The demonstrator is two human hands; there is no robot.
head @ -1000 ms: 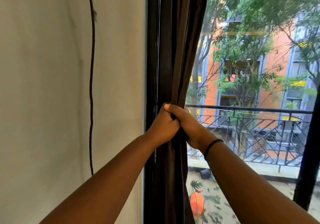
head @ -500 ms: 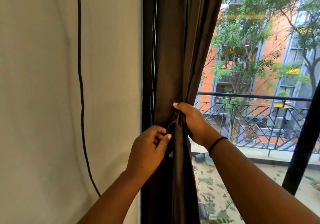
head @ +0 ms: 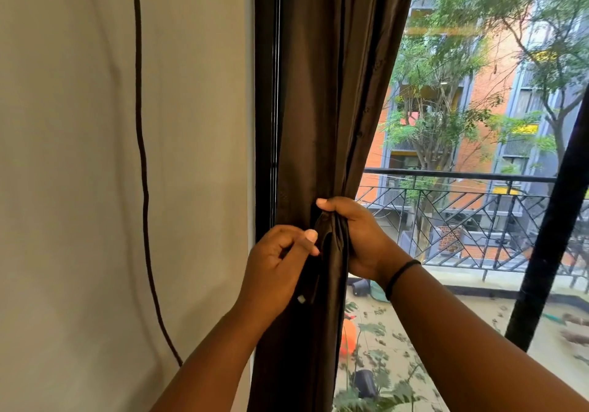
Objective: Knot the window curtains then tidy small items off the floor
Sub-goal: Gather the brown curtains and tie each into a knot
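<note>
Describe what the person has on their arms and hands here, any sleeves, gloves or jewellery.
Both forearms are bare, with no sleeves in view and no gloves. The left hand wears nothing visible, no ring or watch. The right hand also shows no rings, but a thin black band, like a hair tie or cord bracelet, circles the right wrist. The fingernails look short and unpainted.

A second ago both hands were clasped together on the gathered curtain at one height. Since then the left hand has let go of that spot and dropped lower, now just left of the bunch, thumb and fingers pinching a fold beside it. The right hand has kept its grip on the bunch. The view has tilted down, so the balcony railing sits higher and more patio floor shows.
</note>
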